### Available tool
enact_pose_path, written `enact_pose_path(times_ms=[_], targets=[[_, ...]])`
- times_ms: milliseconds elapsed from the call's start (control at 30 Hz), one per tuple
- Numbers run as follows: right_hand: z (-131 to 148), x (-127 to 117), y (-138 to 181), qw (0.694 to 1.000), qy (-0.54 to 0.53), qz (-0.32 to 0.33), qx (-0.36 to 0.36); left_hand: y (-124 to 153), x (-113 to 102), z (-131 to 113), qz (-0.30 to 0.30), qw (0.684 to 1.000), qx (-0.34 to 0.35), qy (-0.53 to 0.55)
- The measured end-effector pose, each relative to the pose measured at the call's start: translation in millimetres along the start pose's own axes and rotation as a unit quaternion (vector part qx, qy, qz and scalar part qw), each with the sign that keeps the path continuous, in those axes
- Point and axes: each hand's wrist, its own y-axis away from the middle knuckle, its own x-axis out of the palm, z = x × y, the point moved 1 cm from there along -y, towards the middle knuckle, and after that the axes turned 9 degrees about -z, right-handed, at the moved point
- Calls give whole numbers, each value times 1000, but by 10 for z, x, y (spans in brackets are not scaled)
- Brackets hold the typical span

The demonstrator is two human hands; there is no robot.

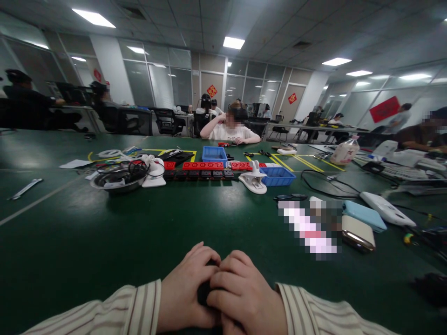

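Observation:
Close in front of me, my left hand [190,288] and my right hand [244,291] meet above the green table [157,232]. The fingers of both are curled and closed, their tips touching or overlapping. Between them shows a dark patch; whether it is a black object or only shadow I cannot tell. Beyond the hands runs a row of red and black blocks [202,166]. To its left stands a metal bowl [118,181] with black cables, and to its right a white clip stand [254,180].
Two blue bins [214,153] stand around the block row. At the right lie a light blue case [363,215], a cream and gold box [358,232], a white device [386,208] and black cables. A wrench-like metal tool [25,189] lies far left. A person [232,125] sits opposite.

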Motion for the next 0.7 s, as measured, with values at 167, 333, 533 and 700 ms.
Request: enact_pose_path(times_ms=[167, 333, 533, 700], targets=[[41, -31, -28, 999, -6, -38, -21, 4, -13, -16, 10, 1000, 7, -14], [11, 6, 3, 997, 14, -34, 65, -10, 15, -39, -5, 999, -6, -35], [-5, 48, 54, 996, 34, -15, 80, -29, 14, -29, 20, 1000, -11, 9], [1, 6, 20, 1000, -1, -2, 31, -24, 7, 15, 13, 1000, 6, 7]])
